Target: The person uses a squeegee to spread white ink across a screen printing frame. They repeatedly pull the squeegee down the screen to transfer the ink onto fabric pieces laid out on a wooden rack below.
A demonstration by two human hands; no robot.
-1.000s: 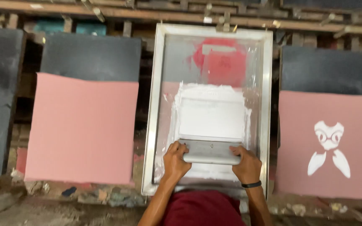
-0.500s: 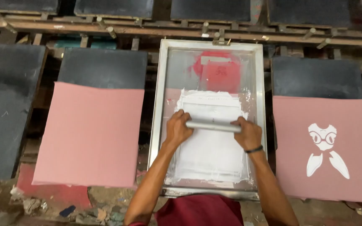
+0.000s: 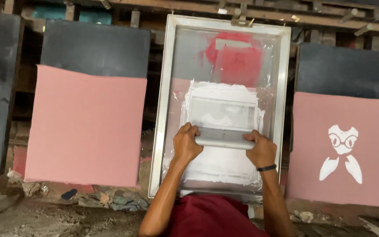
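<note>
At centre of the print surface, item one: metal-framed screen [image 3: 168,105], lying flat over a pink cloth panel, white ink spread across its mesh. Item two: squeegee [image 3: 224,141], long and pale, held level across the mesh; I note my left hand [image 3: 187,144] wrapped closed round its left end and my right hand [image 3: 262,150] closed round its right end, a dark band on that wrist. Change logged: half a second ago the blade sat higher up the screen; it now stands nearer my body, at about mid-mesh, so I judge the pull stroke partly run. Item three: blank pink panel [image 3: 84,125], left of the frame. Item four: pink panel with white printed figure [image 3: 342,151], right of the frame.
</note>
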